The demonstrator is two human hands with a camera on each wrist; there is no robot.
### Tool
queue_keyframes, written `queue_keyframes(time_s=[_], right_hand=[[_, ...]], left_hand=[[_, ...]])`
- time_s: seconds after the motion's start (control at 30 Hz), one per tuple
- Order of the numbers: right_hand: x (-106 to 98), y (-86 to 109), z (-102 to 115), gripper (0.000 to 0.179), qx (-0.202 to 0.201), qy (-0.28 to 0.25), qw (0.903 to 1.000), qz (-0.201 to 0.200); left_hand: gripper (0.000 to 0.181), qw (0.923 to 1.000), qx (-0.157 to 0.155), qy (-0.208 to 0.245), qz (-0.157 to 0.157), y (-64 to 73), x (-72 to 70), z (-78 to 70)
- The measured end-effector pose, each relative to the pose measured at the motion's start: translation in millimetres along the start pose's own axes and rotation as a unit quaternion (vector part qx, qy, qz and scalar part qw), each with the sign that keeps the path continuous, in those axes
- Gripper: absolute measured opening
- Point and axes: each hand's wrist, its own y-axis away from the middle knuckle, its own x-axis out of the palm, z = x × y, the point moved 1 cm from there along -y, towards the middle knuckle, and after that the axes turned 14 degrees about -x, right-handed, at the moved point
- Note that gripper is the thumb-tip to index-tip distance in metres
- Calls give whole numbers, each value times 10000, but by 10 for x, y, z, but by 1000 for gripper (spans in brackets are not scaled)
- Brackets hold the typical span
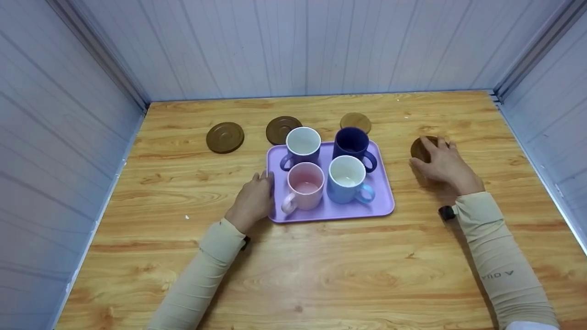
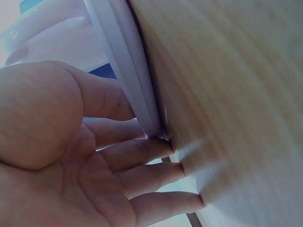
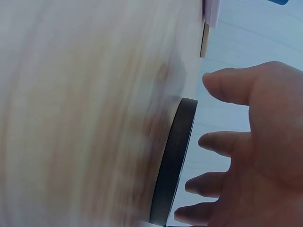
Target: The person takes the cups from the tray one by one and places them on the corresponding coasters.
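A lilac tray [image 1: 335,215] bears several mugs. My left hand [image 1: 253,201] holds the tray's left edge; in the left wrist view the thumb [image 2: 109,99] reaches over the rim and the other fingers lie along the outside, tips at the tabletop. The pink mug [image 1: 305,188] and a white-lined dark mug [image 1: 303,146] stand closest to it. On the right, my right hand [image 1: 444,167] spreads over a dark brown round coaster [image 1: 418,151]. In the right wrist view thumb and fingers are straight, with a gap between them and the coaster [image 3: 174,163].
Beside them on the tray stand a light blue mug [image 1: 345,183] and a navy mug [image 1: 351,144]. Behind the tray lie a dark coaster [image 1: 282,130] and a lighter wooden coaster [image 1: 357,123]; another dark coaster [image 1: 224,137] lies further left. Pale panel walls [image 1: 321,50] enclose the wooden table [image 1: 321,275].
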Motion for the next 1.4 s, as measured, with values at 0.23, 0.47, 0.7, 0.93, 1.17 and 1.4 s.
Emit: queue_keyframes(time_s=[0.23,0.47,0.7,0.93,1.17,1.4], right_hand=[[-21,8,-11,89,-35,-148,9999,78],[-1,19,-39,85,-84,-52,9998,157],[12,23,-60,86,-72,67,9997,203],[-12,36,-70,89,-122,111,9996,219],[-33,70,-66,91,-47,27,9994,339],[-53,14,-30,91,-41,176,9985,510]], left_hand=[[51,10000,30,30,11,8,-15,1],[51,9999,-52,-6,130,11,-21,-12],[50,9999,-54,-46,85,17,-6,-4],[52,9996,-190,-10,195,-5,-15,-12],[47,10000,32,-49,-48,-17,-7,-23],[50,9998,-134,-71,126,-5,-5,-1]])
